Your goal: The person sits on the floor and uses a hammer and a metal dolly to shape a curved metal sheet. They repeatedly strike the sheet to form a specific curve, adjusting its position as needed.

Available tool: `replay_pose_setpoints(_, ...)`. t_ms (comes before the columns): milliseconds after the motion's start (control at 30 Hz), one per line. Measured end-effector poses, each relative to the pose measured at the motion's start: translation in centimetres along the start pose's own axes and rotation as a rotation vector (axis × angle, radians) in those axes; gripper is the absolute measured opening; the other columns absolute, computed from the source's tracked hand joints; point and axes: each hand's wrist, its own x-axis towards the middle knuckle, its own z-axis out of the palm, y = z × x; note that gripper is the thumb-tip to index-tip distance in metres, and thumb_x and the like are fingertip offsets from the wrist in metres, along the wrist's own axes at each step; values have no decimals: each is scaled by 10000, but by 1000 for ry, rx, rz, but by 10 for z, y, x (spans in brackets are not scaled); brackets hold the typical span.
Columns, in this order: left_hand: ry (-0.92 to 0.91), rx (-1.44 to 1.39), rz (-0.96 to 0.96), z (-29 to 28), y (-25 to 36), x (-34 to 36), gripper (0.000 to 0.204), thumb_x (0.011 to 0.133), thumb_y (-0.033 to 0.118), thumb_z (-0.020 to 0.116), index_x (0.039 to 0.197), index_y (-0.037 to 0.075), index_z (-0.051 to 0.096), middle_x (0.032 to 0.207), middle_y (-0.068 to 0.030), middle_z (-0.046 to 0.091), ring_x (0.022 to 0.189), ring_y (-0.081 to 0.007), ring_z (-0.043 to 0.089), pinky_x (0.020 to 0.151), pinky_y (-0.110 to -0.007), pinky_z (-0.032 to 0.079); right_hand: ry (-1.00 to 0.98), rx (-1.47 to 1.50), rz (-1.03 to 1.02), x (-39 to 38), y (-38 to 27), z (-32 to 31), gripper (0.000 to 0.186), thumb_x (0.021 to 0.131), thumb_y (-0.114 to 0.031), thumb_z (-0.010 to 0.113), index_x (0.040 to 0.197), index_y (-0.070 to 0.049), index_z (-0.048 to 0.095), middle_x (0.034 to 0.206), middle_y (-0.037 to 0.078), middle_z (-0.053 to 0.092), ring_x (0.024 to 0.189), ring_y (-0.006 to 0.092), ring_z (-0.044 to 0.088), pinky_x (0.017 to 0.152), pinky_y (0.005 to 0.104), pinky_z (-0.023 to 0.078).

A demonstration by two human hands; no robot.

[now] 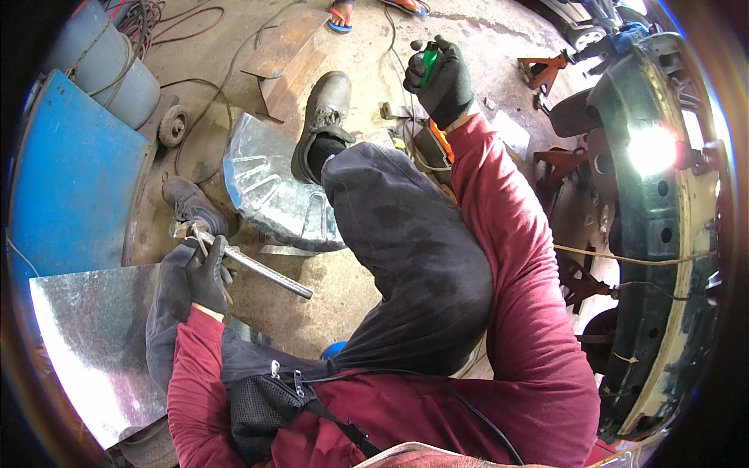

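My left hand (207, 281), in a dark glove, is closed around a ridged metal bar (269, 269) near its far-left end. A small brownish block-like end (187, 229) and a thin strip show by the fingers there; whether they belong to the bar I cannot tell. Raised at the upper right, my gloved right hand (445, 84) grips a small green object (429, 64) with a dark end, mostly covered by the fingers. Between my feet lies a curved, fan-shaped piece of sheet metal (265, 187) with pressed ribs, partly behind my right leg.
A flat shiny metal sheet (101, 343) is at the left, below a blue panel (78, 179). At the right are a dark car body part (647, 187), a bright lamp (654, 152) and red stands (542, 72). Cables (226, 101) cross the floor; another person's foot (341, 15) shows at the top.
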Motion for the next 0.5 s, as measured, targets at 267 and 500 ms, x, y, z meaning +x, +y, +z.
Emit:
replay_pose_setpoints(267,24,1,-36,1,-1,-1,273,960,292,786,1044,52,685,880,-77,754,440,-98,513,435,-249,463,-341,96,171,4,-2,-10,500,1080,-531,419,1186,-82,612,739,43,564,631,205,488,630,355,383)
replay_pose_setpoints(500,53,55,19,-11,-4,2,339,972,353,767,1047,36,673,868,-132,760,418,-93,505,422,-247,466,136,-182,-75,6,-39,-120,365,1069,-384,497,1292,-111,593,1059,118,687,986,327,672,879,497,515)
